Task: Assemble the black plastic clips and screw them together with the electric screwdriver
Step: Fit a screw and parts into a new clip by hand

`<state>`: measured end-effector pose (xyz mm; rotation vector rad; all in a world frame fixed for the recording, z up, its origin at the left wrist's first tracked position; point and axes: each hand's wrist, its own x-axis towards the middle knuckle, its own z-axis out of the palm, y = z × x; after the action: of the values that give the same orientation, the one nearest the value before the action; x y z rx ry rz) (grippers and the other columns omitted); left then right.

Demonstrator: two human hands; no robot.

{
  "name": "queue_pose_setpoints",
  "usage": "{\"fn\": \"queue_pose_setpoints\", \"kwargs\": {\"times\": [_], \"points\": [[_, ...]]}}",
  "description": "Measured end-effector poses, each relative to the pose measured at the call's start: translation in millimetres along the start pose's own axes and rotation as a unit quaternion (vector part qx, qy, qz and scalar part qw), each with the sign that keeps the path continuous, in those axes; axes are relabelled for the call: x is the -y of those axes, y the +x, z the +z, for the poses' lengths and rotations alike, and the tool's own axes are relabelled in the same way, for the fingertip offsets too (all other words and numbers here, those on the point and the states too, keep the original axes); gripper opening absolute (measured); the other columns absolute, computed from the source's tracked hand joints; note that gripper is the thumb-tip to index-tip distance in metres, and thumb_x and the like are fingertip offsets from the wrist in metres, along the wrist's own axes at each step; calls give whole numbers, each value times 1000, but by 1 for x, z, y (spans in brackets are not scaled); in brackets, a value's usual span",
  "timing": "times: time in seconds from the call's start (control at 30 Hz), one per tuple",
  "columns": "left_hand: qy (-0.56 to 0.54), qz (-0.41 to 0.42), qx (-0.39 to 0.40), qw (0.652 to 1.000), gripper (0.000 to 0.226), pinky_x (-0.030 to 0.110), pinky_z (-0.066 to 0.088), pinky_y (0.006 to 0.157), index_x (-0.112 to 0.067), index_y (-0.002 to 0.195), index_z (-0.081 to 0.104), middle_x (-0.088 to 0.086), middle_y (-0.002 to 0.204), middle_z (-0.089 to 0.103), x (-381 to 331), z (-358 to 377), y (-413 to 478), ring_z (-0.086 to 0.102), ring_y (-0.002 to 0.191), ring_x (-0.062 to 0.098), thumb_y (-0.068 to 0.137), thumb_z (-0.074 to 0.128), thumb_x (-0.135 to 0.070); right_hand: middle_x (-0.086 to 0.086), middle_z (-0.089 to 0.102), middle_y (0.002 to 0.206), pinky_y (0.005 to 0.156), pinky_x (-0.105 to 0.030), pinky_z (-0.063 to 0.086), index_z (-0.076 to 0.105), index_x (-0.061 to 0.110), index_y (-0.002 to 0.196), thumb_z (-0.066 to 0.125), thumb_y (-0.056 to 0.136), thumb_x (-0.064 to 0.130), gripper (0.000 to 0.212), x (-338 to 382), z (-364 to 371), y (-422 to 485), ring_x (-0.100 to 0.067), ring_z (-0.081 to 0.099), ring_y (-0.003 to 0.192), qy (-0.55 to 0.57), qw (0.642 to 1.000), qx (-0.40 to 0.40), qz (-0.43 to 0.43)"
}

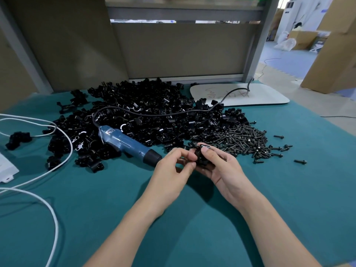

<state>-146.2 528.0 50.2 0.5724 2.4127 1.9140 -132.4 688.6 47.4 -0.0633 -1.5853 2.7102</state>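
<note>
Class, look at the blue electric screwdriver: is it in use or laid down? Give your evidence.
Laid down. The electric screwdriver lies on its side on the table; the left hand and right hand hold a black clip.

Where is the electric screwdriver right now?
Head view, left of centre: the electric screwdriver lies on the green mat against the clip pile, its black nose beside the left hand.

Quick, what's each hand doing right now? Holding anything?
Left hand: closed, pinching the black clip.
Right hand: closed, holding the same clip.
</note>
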Motion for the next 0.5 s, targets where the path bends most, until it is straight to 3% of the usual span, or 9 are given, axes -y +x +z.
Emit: {"fn": "queue_pose_setpoints", "kwargs": {"times": [0.07,0.2,0.27,0.33,0.43,0.5], "points": [[-19,-7,-9,1000,9,22,49,69,-36,99,64,-19,97,70,0,0,-1,62,79,5,95,69,-29,-22,73,120,88,-35,60,69,1,121,70,90,25,39,0,1,0,-33,70,114,-6,1000,2,0],[15,-30,-12,999,9,31,44,56,-39,92,65,-8,61,57,6,-1,-2,50,55,10,96,62,-46,-19,74,119,84,-31,60,72,3,117,69,89,24,35,0,1,-2,-27,72,109,-9,1000,11,-4],[35,-19,-4,999,8,21,46,58,-36,91,67,-13,66,62,6,-1,-2,54,58,2,98,63,-38,-19,74,118,83,-31,60,70,2,119,69,89,24,37,1,1,-1,-27,73,107,-10,1000,10,-2],[42,-4,-2,999,7,12,44,65,-34,97,67,-22,83,68,4,0,-1,57,69,-5,98,65,-27,-19,74,117,83,-31,60,70,3,120,70,88,25,39,1,2,-1,-27,73,108,-5,1000,6,-2],[41,14,2,999,11,11,45,69,-33,102,67,-25,98,68,3,-2,0,58,77,-5,97,67,-23,-18,75,117,83,-30,60,73,7,117,72,87,25,35,1,1,-1,-26,73,108,4,1000,3,-4],[25,-3,-4,1000,5,18,46,65,-36,101,67,-21,88,70,4,-2,-1,55,68,0,97,66,-32,-18,74,118,84,-30,60,76,11,113,72,89,26,29,1,0,-2,-26,72,110,2,1000,5,-5]]}}
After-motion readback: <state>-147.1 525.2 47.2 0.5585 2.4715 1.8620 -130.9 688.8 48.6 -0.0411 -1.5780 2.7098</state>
